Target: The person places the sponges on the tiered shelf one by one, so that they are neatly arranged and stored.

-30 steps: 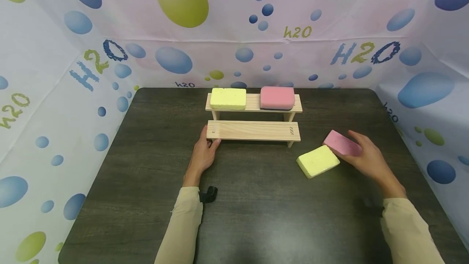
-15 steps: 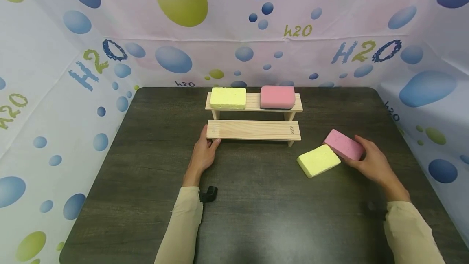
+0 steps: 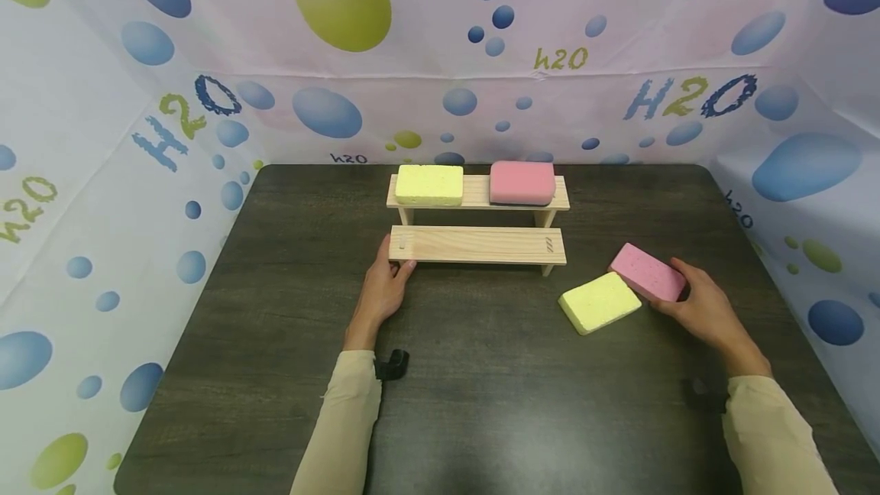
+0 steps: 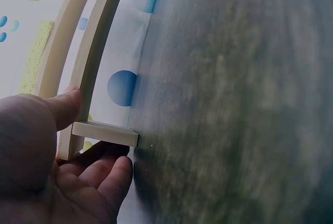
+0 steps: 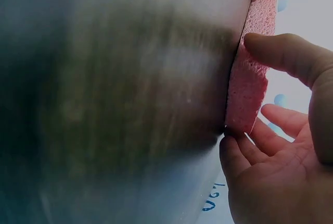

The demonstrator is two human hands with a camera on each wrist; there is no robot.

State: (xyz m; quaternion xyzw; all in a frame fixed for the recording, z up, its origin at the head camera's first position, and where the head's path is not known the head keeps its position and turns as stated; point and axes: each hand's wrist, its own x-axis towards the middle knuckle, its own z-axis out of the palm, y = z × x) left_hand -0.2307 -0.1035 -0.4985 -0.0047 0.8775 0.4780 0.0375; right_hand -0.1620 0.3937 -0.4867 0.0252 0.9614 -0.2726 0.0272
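A two-step wooden stand is at the back middle of the table. My left hand grips the left end of its lower step; in the left wrist view the thumb lies along the step board and the fingers are below, by the end leg. To the right, a pink sponge lies on the table. My right hand holds its right end, thumb on the near side and fingers round the far corner. A yellow sponge lies against the pink one, nearer the stand.
On the upper step sit a yellow sponge at left and a rounded pink sponge with a dark underside at right. The dark tabletop is bounded by a bubble-printed curtain at the back and sides.
My right hand has drawn slightly right and toward me, uncovering more of the pink sponge's top. The sponge has barely shifted. My left hand and the stand have stayed put.
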